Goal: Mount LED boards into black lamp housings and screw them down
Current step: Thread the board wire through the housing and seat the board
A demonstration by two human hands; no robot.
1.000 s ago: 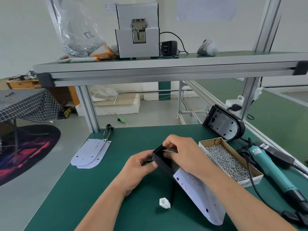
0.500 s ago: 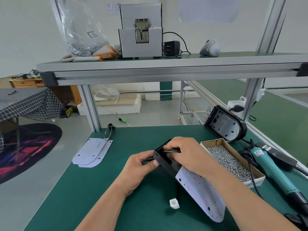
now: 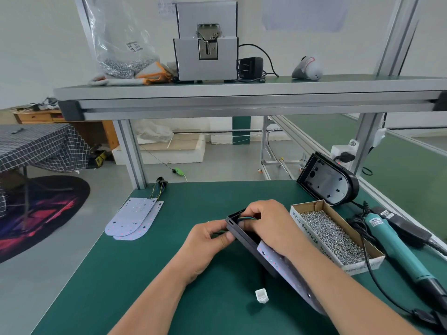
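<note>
A black lamp housing (image 3: 244,234) is held tilted above the green bench. My left hand (image 3: 208,240) pinches its near left wall. My right hand (image 3: 268,223) reaches over its top end, fingers curled on the coloured wires (image 3: 246,217) inside. A white LED board (image 3: 280,264) lies partly in the housing under my right forearm, its lower end hidden. A white plug connector (image 3: 261,295) on a black lead rests on the mat below. Two spare LED boards (image 3: 134,217) lie at the left. Another black housing (image 3: 326,182) leans at the back right.
A cardboard box of screws (image 3: 336,235) sits right of my hands. A teal electric screwdriver (image 3: 396,247) with its cable lies at the right edge. An aluminium shelf (image 3: 242,93) overhead carries a screw feeder and a bag of screws.
The LED board has slid further into the housing and lies flatter. The white connector now rests more to the right. Both hands keep their hold.
</note>
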